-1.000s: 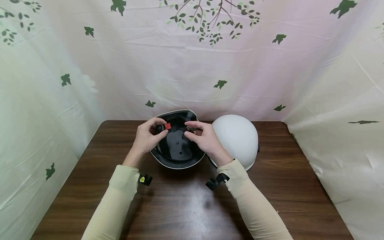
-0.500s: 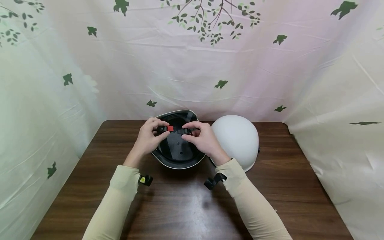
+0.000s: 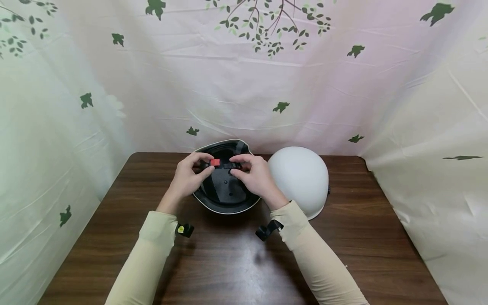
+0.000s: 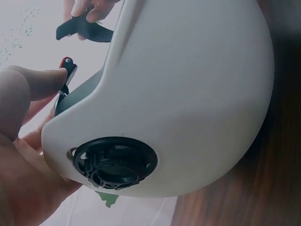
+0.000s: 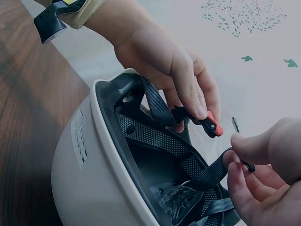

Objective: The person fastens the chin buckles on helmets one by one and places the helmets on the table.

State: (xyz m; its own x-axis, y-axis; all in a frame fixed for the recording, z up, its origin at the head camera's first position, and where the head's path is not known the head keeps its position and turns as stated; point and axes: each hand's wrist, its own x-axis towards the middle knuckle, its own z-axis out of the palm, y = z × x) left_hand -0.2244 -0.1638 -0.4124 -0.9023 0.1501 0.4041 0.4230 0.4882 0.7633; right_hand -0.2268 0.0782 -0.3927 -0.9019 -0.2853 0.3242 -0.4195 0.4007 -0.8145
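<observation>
An upturned white helmet with a black inside (image 3: 226, 195) sits on the table between both hands. My left hand (image 3: 186, 176) pinches a chin strap buckle (image 5: 213, 126) with a red tab (image 3: 215, 162) above the opening. Facing it, my right hand (image 3: 257, 174) pinches the other strap's black end piece (image 3: 230, 165) between thumb and fingers. A narrow gap parts the two pieces. In the right wrist view, the dark webbing strap (image 5: 214, 172) runs from the helmet to my right fingers, which partly cover the end piece. A round black fitting (image 4: 117, 162) shows on the shell in the left wrist view.
A second white helmet (image 3: 299, 180) lies dome up, close to the right of the upturned one. The brown wooden table (image 3: 232, 262) ends at a printed curtain (image 3: 236, 101) behind, and more curtain hangs along both sides.
My right hand has shifted slightly left, and its black end piece has come into view, pointing toward the red-tabbed buckle. My left hand has barely moved. Both helmets stay in place.
</observation>
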